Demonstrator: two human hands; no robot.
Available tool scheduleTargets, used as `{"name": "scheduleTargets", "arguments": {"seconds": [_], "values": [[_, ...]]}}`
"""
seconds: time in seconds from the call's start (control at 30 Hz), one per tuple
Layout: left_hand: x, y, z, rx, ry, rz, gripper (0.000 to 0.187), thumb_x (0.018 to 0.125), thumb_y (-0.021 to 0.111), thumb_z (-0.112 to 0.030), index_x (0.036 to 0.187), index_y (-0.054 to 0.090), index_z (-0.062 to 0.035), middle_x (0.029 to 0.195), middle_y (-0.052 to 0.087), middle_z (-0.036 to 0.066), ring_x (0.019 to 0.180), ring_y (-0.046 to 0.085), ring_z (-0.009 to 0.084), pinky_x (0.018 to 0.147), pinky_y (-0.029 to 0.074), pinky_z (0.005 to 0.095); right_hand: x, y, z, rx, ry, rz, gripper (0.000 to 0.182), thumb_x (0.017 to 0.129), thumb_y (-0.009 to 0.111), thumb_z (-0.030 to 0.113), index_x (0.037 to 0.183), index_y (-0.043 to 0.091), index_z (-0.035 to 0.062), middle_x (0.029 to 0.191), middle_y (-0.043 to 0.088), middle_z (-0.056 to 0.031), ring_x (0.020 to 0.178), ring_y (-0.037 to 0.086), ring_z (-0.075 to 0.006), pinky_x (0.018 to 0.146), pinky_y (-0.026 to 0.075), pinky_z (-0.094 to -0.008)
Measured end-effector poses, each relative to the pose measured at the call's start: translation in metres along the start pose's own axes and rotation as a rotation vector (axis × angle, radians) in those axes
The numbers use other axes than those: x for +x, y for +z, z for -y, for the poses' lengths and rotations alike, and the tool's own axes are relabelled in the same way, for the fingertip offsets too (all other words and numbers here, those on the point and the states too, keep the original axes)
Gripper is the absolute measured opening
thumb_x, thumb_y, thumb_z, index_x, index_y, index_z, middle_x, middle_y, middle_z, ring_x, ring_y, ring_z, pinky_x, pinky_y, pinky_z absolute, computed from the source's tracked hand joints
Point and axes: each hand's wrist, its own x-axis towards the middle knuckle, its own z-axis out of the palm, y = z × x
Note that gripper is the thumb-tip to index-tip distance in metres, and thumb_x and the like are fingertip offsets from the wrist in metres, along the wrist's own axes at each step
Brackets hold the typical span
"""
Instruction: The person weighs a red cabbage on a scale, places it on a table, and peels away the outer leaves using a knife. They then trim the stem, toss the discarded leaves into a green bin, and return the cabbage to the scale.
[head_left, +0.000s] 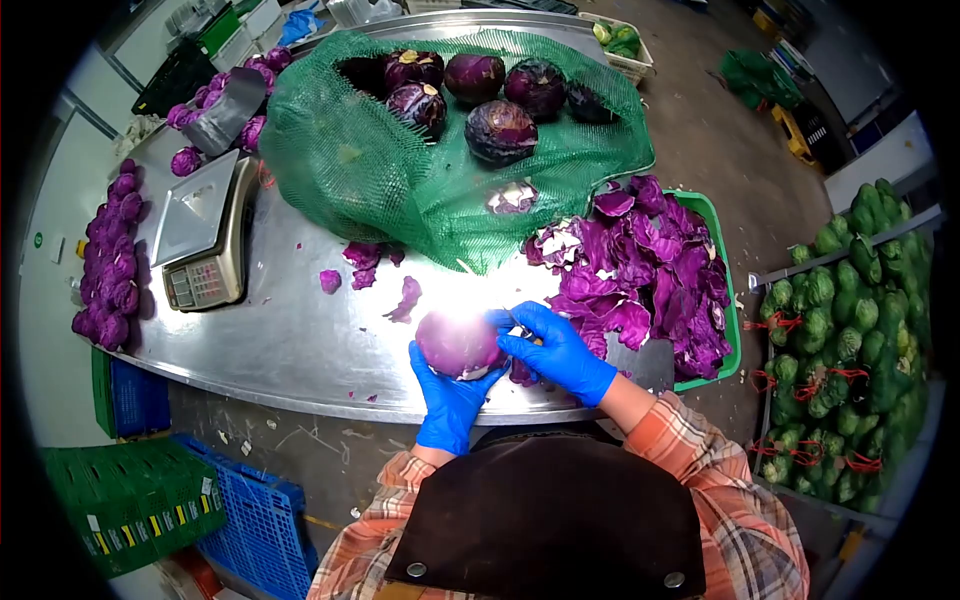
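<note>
The left hand (447,395) cups a red cabbage (459,343) from below over the table (290,340); the right hand (556,350) seems closed on a knife, mostly hidden.

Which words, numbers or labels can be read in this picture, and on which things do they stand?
None can be read.
Scale: keypad and display too small and blurred.
Green crates: yellow and white labels, blurred.
Wall: small green sign, unreadable.
Red cabbage in the gloved hands: no text.
</note>
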Motion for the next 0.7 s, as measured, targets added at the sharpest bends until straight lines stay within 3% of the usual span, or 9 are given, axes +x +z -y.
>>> {"name": "scheduleTargets", "arguments": {"seconds": [0.03, 0.13, 0.23, 0.27, 0.4, 0.53, 0.63, 0.7], "values": [[0.001, -0.001, -0.002, 0.002, -0.022, 0.014, 0.084, 0.083, 0.036, -0.075, 0.143, 0.034, -0.0171, 0.142, 0.04, 0.015, 0.127, 0.043, 0.0381, 0.103, 0.035, 0.0619, 0.004, -0.002, -0.005, -0.167, -0.23, -0.015, 0.038, 0.089, 0.064, 0.017, 0.126, 0.058, 0.0077, 0.098, 0.062, -0.0065, 0.082, 0.061, -0.0148, 0.073, 0.05, -0.0283], [-0.003, 0.004, -0.002, 0.021, -0.047, 0.018, 0.083, 0.083, 0.033, -0.075, 0.143, 0.035, -0.0176, 0.141, 0.042, 0.015, 0.126, 0.045, 0.038, 0.099, 0.04, 0.0615, 0.01, 0.003, 0.004, -0.268, -0.26, 0.022, 0.042, 0.089, 0.062, 0.017, 0.13, 0.056, 0.011, 0.114, 0.057, -0.0089, 0.102, 0.058, -0.0213, 0.089, 0.046, -0.034], [-0.008, 0.005, 0.002, 0.137, 0.02, 0.035, 0.082, 0.085, 0.03, -0.075, 0.143, 0.035, -0.018, 0.14, 0.043, 0.015, 0.125, 0.047, 0.0375, 0.098, 0.041, 0.0603, 0.01, 0.008, 0.01, -0.507, -0.245, 0.077, 0.043, 0.089, 0.06, 0.021, 0.132, 0.054, 0.0155, 0.117, 0.054, -0.0112, 0.102, 0.059, -0.0262, 0.087, 0.048, -0.0351], [-0.011, 0.007, 0.001, 0.135, 0.009, 0.007, 0.082, 0.085, 0.029, -0.076, 0.144, 0.033, -0.0188, 0.141, 0.043, 0.015, 0.124, 0.048, 0.0371, 0.098, 0.041, 0.0595, 0.009, 0.009, 0.01, -0.497, -0.231, 0.088, 0.044, 0.09, 0.059, 0.025, 0.133, 0.053, 0.0186, 0.117, 0.053, -0.0128, 0.102, 0.059, -0.0312, 0.086, 0.049, -0.0374], [-0.025, 0.01, 0.003, 0.17, -0.046, 0.03, 0.082, 0.086, 0.026, -0.077, 0.141, 0.036, -0.017, 0.137, 0.046, 0.013, 0.122, 0.05, 0.0329, 0.096, 0.045, 0.0558, 0.005, 0.007, -0.01, -0.569, -0.289, 0.072, 0.044, 0.088, 0.061, 0.029, 0.13, 0.053, 0.0171, 0.117, 0.054, -0.0131, 0.097, 0.061, -0.033, 0.082, 0.051, -0.04], [-0.026, 0.015, 0.007, 0.163, -0.135, 0.083, 0.079, 0.087, 0.033, -0.073, 0.145, 0.031, -0.0204, 0.143, 0.041, 0.013, 0.127, 0.045, 0.0378, 0.098, 0.041, 0.0603, 0.005, -0.006, -0.024, -0.608, -0.273, 0.135, 0.041, 0.089, 0.06, 0.031, 0.127, 0.054, 0.0161, 0.114, 0.054, -0.0124, 0.095, 0.061, -0.0324, 0.079, 0.052, -0.0409], [-0.019, 0.005, 0.014, 0.216, -0.148, 0.081, 0.08, 0.086, 0.034, -0.074, 0.145, 0.031, -0.0191, 0.144, 0.04, 0.013, 0.127, 0.044, 0.0379, 0.097, 0.043, 0.0595, 0.004, -0.015, -0.041, -0.582, -0.363, 0.111, 0.033, 0.089, 0.063, 0.022, 0.117, 0.056, 0.0061, 0.108, 0.053, -0.0121, 0.092, 0.06, -0.0284, 0.08, 0.049, -0.0352], [-0.014, 0.005, 0.015, 0.277, -0.185, 0.031, 0.082, 0.086, 0.034, -0.075, 0.145, 0.031, -0.018, 0.144, 0.04, 0.013, 0.128, 0.044, 0.0377, 0.096, 0.044, 0.0589, 0.009, -0.023, -0.048, -0.392, -0.292, 0.118, 0.026, 0.088, 0.064, 0.019, 0.108, 0.057, 0.0043, 0.1, 0.054, -0.0109, 0.092, 0.058, -0.0252, 0.082, 0.047, -0.0348]]}}
